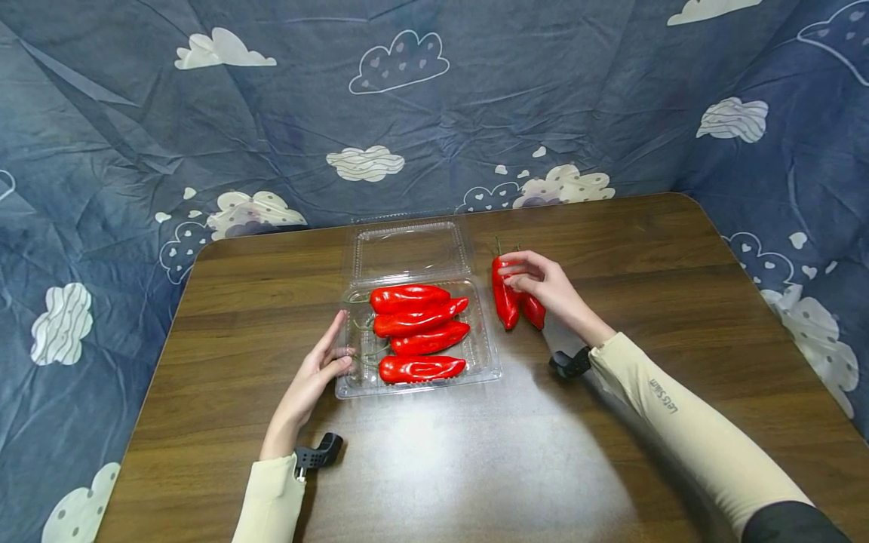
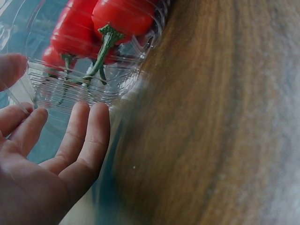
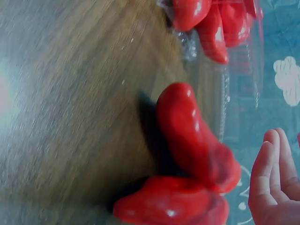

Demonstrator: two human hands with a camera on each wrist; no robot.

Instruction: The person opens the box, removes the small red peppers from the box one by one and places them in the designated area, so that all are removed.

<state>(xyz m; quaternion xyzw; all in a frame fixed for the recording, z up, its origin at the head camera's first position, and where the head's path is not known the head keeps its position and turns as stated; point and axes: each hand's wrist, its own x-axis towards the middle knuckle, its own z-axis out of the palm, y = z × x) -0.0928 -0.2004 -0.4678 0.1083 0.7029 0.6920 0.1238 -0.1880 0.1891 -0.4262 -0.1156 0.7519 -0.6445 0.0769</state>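
Several long red peppers (image 1: 410, 299) lie side by side in a clear plastic container (image 1: 483, 354), green stems toward the left. At the container's left edge is my left hand (image 1: 314, 379), its fingers extended. In the left wrist view, fingertips (image 2: 97, 108) touch the ribbed side wall. Right of the container, two more red peppers lie on the table, a left one (image 1: 505, 302) and a right one (image 1: 533, 311). Over their upper parts is my right hand (image 1: 543, 285), fingers loosely extended, partly covering both. In the right wrist view these fingers (image 3: 263, 171) stand apart from the peppers.
The container's clear lid (image 1: 411, 253) is folded back flat behind it on the brown wooden table (image 1: 271, 302). A blue cloth (image 1: 475, 98) with white clouds hangs behind and beside the table. Each wrist wears a black device (image 1: 572, 363).
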